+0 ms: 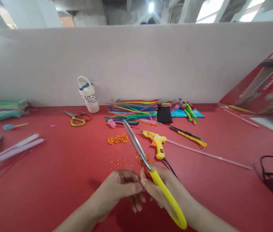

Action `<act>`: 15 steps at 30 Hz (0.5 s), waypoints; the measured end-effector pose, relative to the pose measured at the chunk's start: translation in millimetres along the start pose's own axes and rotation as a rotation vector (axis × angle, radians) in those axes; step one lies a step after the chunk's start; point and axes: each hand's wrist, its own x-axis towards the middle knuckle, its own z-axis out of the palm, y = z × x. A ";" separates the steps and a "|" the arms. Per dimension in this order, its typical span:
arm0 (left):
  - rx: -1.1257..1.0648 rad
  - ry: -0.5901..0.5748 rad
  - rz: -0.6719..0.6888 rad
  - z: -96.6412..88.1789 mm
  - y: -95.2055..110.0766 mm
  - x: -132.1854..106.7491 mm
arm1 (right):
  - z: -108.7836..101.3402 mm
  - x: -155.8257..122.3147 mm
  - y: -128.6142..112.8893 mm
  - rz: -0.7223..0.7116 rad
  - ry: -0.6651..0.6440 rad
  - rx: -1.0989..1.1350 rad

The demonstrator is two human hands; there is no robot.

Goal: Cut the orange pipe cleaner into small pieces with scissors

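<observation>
A large pair of scissors [140,151] with a yellow handle rests in my right hand [163,182], its blades together and pointing up and away. Close beside it, almost touching, my left hand [124,188] has its thumb and index finger pressed together; anything between those fingertips is too small to make out. Just beyond my hands lie scattered orange snippets [119,163], and farther off a heap of short orange pieces [118,139]. More orange bits are partly hidden behind the scissors. A yellow glue gun [157,141] lies to the right, a long clear glue stick behind it.
Several coloured pipe cleaners [134,111], a black phone [165,114] and a white tumbler [90,98] line the white partition [136,64]. Smaller scissors [75,119] lie left, a utility knife [189,137] right. Pink and white strips [15,149] lie far left on the red table [61,180].
</observation>
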 end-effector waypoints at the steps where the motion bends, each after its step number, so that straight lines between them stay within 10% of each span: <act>1: 0.017 -0.004 -0.010 0.2 -0.2 0.3 | -0.2 0.7 0.3 0.009 0.008 -0.020; 15: -0.039 0.074 0.074 -5.3 2.0 -1.0 | -7.9 -2.3 3.1 -0.100 0.071 -0.005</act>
